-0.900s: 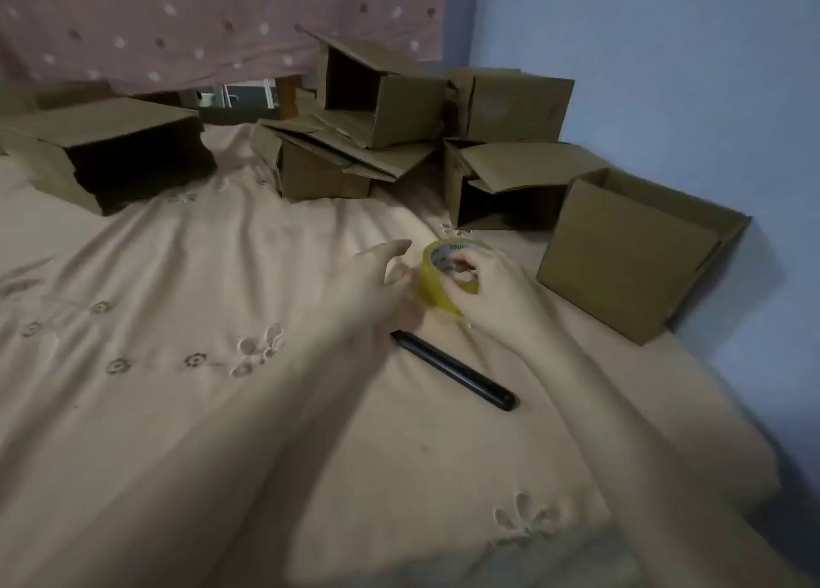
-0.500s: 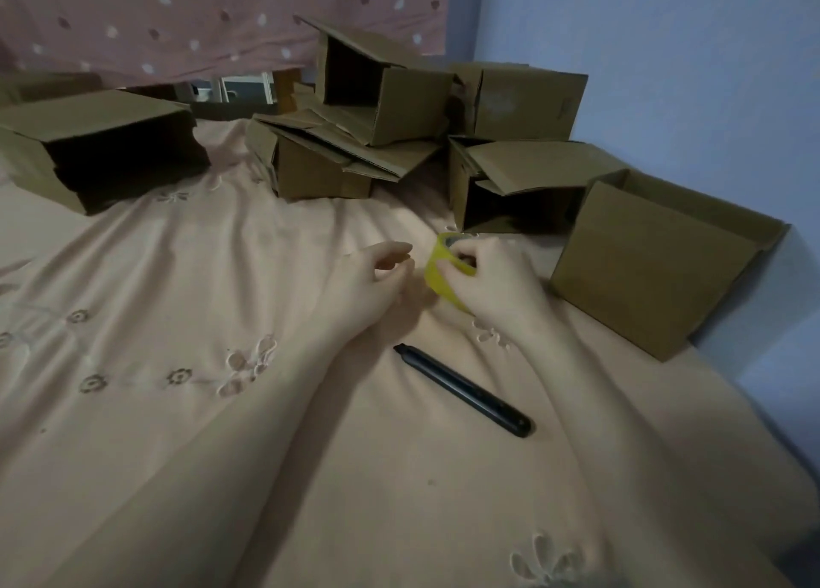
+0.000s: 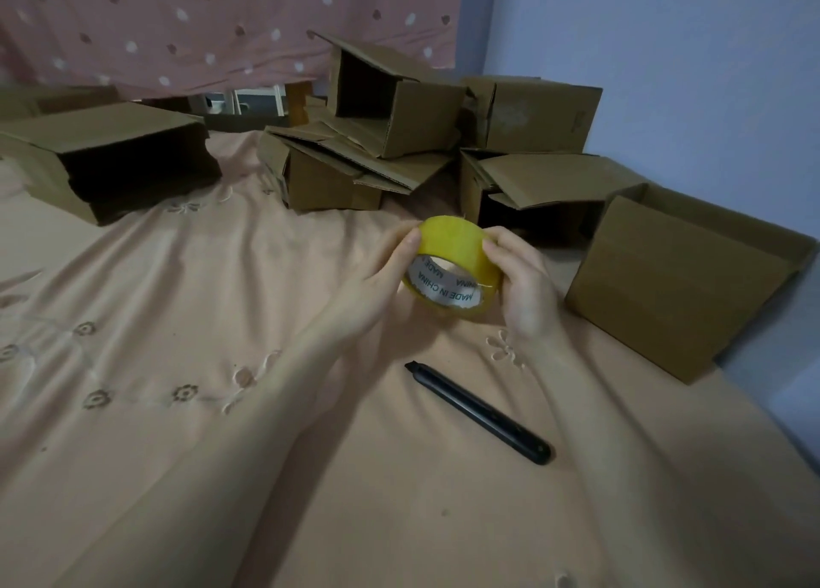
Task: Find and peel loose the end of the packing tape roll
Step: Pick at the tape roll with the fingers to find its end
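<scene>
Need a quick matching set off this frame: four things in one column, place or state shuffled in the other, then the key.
Things:
1. tape roll
2. black pen-like tool
3. pink dotted curtain
4. box nearest the right edge

Place or state:
A. hanging at the back
B. against the blue wall, standing on the bedsheet
C. held off the bedsheet between both hands, left hand and right hand
D. lying flat on the bedsheet, untouched

Pairs: 1-C, 2-D, 3-A, 4-B
</scene>
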Available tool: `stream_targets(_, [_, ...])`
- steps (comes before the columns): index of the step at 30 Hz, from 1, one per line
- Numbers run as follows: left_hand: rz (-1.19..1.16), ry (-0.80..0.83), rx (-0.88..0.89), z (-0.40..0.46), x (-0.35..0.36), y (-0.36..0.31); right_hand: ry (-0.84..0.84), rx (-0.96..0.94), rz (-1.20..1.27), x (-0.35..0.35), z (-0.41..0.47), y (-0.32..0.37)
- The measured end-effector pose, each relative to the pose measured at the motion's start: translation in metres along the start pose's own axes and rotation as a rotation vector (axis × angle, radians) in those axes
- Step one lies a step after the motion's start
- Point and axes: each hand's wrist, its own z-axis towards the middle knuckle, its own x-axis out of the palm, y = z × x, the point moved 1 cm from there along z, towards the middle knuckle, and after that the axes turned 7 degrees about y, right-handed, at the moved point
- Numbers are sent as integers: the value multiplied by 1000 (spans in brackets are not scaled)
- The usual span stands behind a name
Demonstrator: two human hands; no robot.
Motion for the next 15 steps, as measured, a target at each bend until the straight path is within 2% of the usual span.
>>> stream_targets(3, [-16,-6,49,-3,0,-5,-6,-8,-24,-2,0,-3])
stream_targets(5, [-6,-18,81,-2,0,-7,-15,-50,-125,-2,0,-5])
stream_targets(10, [170,-108,163,-1,-3,-4,-214,-236,-502,-1,-1,-5])
stream_targets(15, [311,-94,229,-3,0,-1,-151,-214,-800,0,-6,-5])
